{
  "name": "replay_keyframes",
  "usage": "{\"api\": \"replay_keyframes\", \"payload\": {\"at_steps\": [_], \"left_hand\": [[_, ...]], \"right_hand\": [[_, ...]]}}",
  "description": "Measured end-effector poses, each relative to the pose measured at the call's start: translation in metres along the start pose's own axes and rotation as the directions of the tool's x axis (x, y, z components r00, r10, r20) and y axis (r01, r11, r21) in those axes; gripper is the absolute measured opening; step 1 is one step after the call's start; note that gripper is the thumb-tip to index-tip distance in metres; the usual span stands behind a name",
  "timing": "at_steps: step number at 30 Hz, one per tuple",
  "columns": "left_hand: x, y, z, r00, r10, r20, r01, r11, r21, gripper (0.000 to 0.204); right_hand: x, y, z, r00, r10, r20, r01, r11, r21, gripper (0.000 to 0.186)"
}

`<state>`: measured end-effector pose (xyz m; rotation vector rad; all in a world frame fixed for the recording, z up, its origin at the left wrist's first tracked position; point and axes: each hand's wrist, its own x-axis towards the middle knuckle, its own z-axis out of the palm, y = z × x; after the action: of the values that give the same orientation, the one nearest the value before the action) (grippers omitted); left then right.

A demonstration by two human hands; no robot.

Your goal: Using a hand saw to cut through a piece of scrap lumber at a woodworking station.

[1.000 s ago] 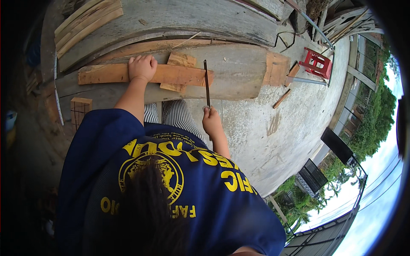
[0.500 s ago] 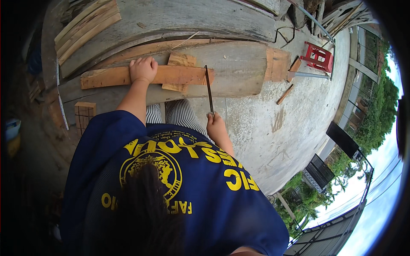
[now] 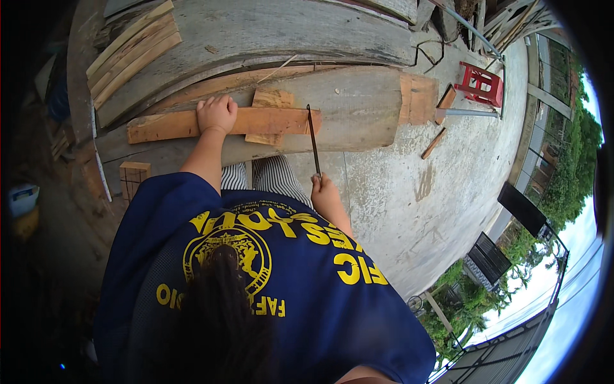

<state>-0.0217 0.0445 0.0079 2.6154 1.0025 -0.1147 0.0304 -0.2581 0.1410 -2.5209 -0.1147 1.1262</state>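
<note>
A reddish-brown plank point(image 3: 173, 125) lies across a small wooden block point(image 3: 272, 98) on a wide grey board. My left hand point(image 3: 217, 115) presses down on the plank from above, left of the block, its fingers curled over the far edge. In my right hand point(image 3: 327, 194), closed round its near end, is a saw point(image 3: 313, 137) seen edge-on as a long, thin dark blade. The blade crosses the plank close to its right end and points away from me. How deep it sits in the wood cannot be told from here.
The grey board point(image 3: 364, 105) runs left to right before me. Several light wood strips point(image 3: 137, 54) lie at the far left. A wooden block point(image 3: 135, 176) stands near my left elbow. A red plastic stool point(image 3: 478, 84) and a wood offcut point(image 3: 434, 143) are on the concrete to the right.
The whole view has shifted slightly, so the scene sits a little lower. Both hands keep their holds, and the saw stays across the same part of the plank.
</note>
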Motion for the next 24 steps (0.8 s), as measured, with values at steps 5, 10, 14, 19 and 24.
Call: {"api": "replay_keyframes", "payload": {"at_steps": [5,10,14,19,24], "left_hand": [[0.003,0.005,-0.002,0.999,0.011,0.039,-0.012,1.0,0.028,0.026],[0.002,0.003,0.0,1.0,0.012,-0.002,-0.012,1.0,0.019,0.026],[0.004,0.003,-0.003,0.999,0.006,0.034,-0.008,0.999,0.049,0.028],[0.004,0.004,0.0,1.0,0.004,0.024,-0.005,0.997,0.071,0.029],[0.003,0.003,0.002,0.999,-0.001,0.033,-0.002,0.995,0.101,0.03]], "right_hand": [[-0.019,0.012,-0.001,0.991,0.131,-0.039,-0.13,0.991,0.026,0.027],[0.003,0.029,-0.016,0.98,0.194,-0.037,-0.194,0.981,-0.002,0.028],[-0.01,0.031,-0.009,0.999,0.034,-0.014,-0.034,0.999,0.025,0.031],[-0.014,0.028,0.015,0.993,0.086,-0.081,-0.077,0.992,0.104,0.028],[-0.02,0.015,0.048,0.99,0.064,-0.122,-0.054,0.995,0.08,0.024]]}}
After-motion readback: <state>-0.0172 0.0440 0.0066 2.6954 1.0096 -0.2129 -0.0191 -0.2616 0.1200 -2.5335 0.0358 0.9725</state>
